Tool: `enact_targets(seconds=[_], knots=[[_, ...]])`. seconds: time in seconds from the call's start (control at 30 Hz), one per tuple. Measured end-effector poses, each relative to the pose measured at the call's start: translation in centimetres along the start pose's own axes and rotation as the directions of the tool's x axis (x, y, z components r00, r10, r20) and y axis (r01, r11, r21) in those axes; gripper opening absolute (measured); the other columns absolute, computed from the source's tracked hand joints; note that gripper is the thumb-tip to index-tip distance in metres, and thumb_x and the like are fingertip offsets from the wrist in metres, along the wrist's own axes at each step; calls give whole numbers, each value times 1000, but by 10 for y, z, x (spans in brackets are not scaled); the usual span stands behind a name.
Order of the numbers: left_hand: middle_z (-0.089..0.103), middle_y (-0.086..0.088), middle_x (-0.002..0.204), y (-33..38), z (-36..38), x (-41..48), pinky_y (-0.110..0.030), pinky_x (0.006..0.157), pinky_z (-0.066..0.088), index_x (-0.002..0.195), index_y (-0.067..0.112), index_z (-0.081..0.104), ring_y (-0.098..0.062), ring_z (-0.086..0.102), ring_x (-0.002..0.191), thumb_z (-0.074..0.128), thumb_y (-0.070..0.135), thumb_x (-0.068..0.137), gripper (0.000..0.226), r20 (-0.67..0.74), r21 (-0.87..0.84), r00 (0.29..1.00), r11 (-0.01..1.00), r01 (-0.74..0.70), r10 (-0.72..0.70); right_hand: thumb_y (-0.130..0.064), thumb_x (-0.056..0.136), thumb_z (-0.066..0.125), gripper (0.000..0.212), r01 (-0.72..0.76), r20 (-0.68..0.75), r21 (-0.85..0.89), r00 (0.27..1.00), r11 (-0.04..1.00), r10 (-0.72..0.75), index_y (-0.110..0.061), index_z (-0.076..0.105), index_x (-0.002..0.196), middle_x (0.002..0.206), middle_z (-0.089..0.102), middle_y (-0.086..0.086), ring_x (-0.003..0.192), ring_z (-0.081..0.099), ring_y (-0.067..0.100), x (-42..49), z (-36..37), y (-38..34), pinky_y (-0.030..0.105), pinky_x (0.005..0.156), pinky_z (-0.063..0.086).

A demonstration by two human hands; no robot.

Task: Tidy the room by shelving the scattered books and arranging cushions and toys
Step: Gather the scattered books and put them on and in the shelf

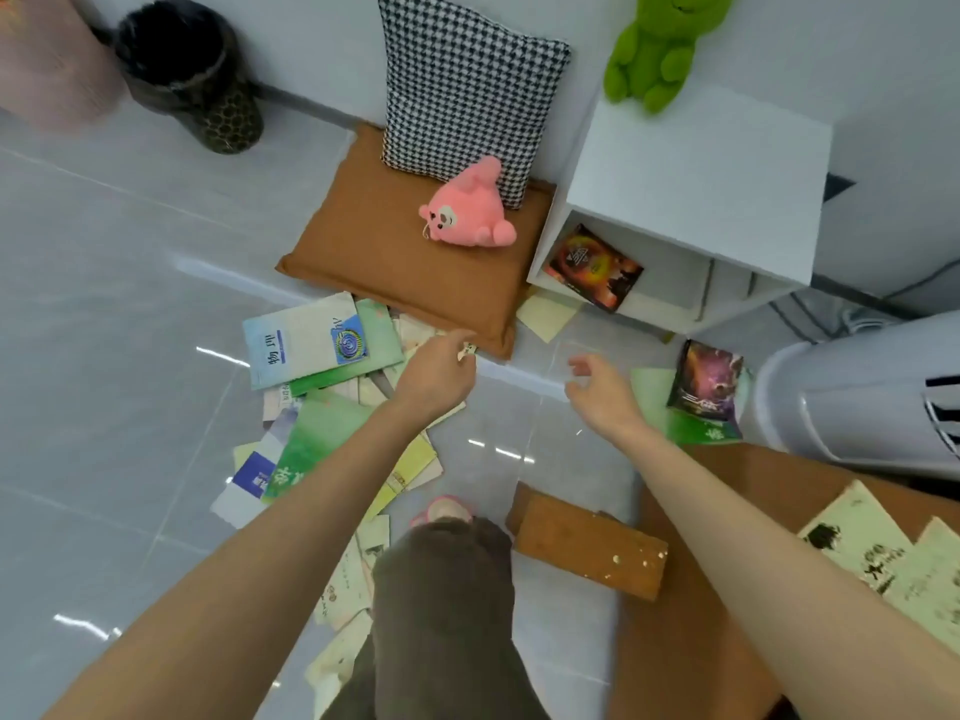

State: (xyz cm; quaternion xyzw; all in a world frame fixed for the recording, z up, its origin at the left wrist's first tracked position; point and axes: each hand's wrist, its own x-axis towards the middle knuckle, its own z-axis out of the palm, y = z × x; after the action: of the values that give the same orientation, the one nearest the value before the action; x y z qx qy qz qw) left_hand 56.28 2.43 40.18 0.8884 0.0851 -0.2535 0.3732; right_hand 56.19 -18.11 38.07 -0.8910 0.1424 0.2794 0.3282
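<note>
Head view, likely shelving books (322,350): left fingers (457,340) pinching a pale scrap (469,350), right fingers (579,363) loose; next, grab books at ten o'clock.

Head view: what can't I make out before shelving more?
Head view only.
Left hand: tiny item at fingertips, too small to identify.
White cube shelf: inside mostly hidden by its top.
Floor book pile: lower books covered by upper ones.
Green plush toy: head cut by top edge.

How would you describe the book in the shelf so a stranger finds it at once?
Find the white cube shelf with the green plush toy on top. One book leans in its open compartment. Its dark cover has a red-orange swirl, unlike the purple-covered book on the floor.
</note>
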Motion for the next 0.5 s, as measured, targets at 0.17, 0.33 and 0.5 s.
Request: enact_targets(seconds=[0.17,0.33,0.5], knots=[[49,-14,136,-18,109,-3,-31,100,38,142,16,41,-26,49,123,50,18,95,48,248,82,969,996,-23,2,-3,87,57,50,-43,103,-126,993,991,56,-8,47,136,137,49,13,126,47,26,-10,29,90,28,101,35],[38,-13,142,-64,226,-19,-39,103,39,147,19,29,-32,44,126,54,20,92,60,397,209,917,977,-41,-46,-5,79,62,64,-92,205,-225,969,970,139,-14,42,139,140,42,12,124,45,30,-29,69,195,30,103,37],[13,-7,154,-98,320,-27,-43,103,37,151,23,12,-32,23,137,67,26,84,86,427,379,903,915,-140,-39,-14,79,68,86,-94,260,-393,943,915,209,-22,19,150,151,23,6,134,26,33,-28,107,294,32,108,29]])
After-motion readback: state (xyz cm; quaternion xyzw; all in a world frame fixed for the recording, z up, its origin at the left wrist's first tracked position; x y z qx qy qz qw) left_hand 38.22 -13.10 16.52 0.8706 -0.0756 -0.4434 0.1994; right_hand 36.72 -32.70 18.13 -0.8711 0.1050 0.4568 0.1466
